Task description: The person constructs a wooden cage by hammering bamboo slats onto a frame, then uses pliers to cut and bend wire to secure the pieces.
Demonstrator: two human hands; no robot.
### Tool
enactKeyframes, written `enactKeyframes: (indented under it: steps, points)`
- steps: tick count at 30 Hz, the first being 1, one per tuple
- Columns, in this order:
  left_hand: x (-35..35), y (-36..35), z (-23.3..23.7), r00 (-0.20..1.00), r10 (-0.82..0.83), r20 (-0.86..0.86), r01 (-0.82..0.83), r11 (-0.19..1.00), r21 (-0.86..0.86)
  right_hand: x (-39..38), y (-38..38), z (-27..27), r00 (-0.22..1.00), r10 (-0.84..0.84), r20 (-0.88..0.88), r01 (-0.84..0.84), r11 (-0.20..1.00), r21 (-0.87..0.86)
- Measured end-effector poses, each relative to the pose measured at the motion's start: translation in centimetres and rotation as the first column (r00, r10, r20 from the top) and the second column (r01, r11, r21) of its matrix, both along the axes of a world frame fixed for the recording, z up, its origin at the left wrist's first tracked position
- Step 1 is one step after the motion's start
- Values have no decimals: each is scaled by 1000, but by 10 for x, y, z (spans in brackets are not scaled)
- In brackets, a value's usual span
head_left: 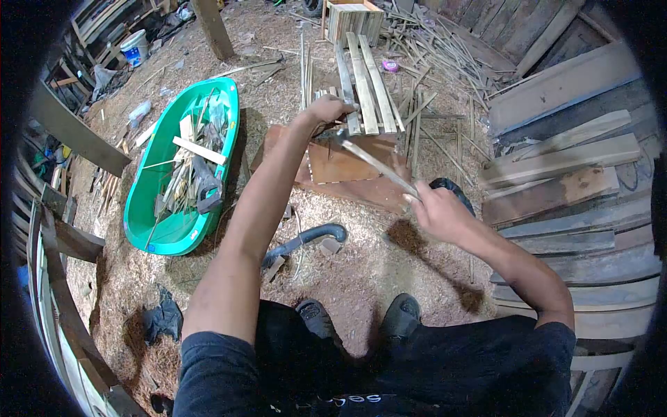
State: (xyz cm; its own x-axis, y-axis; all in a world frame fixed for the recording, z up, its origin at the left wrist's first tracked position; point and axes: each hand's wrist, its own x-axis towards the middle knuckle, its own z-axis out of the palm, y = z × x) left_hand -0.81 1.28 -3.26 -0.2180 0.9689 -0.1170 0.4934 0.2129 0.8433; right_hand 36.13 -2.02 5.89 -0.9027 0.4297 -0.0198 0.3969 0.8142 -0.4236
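My right hand (pixel 434 214) is closed around the wooden handle of a hammer (pixel 379 165). The hammer's head points up and left, close to my left hand (pixel 330 111). That left hand is closed at the near end of several pale wooden slats (pixel 364 90); whatever its fingers pinch is hidden. The slats lie side by side, reaching away from me. Below the slats' near ends is a reddish-brown board (pixel 354 167) on the ground.
A green tub (pixel 133 208) holding wood scraps and a handsaw (pixel 206 184) stands left. Planks (pixel 563 163) are stacked right. A bent pipe (pixel 306 242) lies before my feet. Farther back are a wooden crate (pixel 353 24), a pink tape measure (pixel 390 66) and a post (pixel 212 28).
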Motion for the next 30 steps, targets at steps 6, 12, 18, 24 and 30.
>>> enactKeyframes:
  steps: [6,12,18,24,30]
  points:
    - [10,-11,11,999,54,-2,-54,998,-11,-6,-13,37,941,-51,-334,26,996,-81]
    - [7,-9,7,999,-18,-51,18,1000,-9,1,15,0,993,-54,-108,53,998,-18]
    - [12,-6,3,996,79,30,-78,996,-48,-7,6,14,908,-36,-417,40,999,1]
    - [7,-3,-8,987,92,135,-91,996,-13,-7,20,15,967,-115,-229,104,993,-56]
    - [15,-9,7,970,147,191,-148,989,-6,-6,9,6,972,-61,-228,76,996,56]
